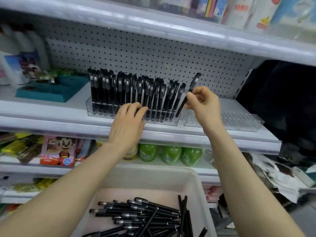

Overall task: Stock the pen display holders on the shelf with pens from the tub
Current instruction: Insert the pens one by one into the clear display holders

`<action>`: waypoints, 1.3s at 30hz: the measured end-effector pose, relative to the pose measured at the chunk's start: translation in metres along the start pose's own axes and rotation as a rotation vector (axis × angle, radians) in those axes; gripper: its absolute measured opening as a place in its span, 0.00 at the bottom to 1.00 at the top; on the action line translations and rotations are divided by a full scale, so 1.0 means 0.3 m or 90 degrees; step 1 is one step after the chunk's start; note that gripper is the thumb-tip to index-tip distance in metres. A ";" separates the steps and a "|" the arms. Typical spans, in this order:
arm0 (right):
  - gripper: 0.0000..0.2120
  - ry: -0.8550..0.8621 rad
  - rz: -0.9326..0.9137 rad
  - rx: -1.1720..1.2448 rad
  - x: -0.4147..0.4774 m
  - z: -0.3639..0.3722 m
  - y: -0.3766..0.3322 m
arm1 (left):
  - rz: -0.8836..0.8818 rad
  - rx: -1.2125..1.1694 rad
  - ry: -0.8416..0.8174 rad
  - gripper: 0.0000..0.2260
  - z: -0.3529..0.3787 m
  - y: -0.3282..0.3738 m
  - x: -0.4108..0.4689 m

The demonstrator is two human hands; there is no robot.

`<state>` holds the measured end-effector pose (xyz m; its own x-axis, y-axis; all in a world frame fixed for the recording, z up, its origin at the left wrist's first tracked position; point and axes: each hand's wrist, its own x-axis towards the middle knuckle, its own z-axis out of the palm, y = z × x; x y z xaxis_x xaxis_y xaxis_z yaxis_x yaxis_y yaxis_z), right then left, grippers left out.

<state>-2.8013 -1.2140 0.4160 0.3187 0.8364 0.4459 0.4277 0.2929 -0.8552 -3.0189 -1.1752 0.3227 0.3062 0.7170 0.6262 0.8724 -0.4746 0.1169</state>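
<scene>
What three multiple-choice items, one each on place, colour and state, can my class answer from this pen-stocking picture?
1. Where is the white tub? A on the top shelf; B below the pen shelf, nearest the camera; C inside the teal tray.
2. What colour are the pens in the tub? A black; B red; C green.
3. The clear holder on the right is: A full; B empty; C overturned.
Key: B, it lies at the frame's bottom edge; A, every pen is black; B, its slots hold nothing.
</scene>
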 end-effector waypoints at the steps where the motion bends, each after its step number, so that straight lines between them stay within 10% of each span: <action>1: 0.03 0.032 -0.013 -0.009 0.009 0.014 -0.001 | -0.002 -0.005 0.010 0.20 0.004 0.000 -0.002; 39: 0.08 0.040 -0.082 -0.235 -0.202 0.174 0.128 | 0.001 -0.065 -0.124 0.17 -0.044 -0.027 -0.356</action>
<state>-2.8483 -1.2293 0.3425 0.2890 0.7702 0.5685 0.7388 0.1982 -0.6441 -3.0636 -1.2546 0.2651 0.3836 0.7970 0.4665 0.8322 -0.5173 0.1995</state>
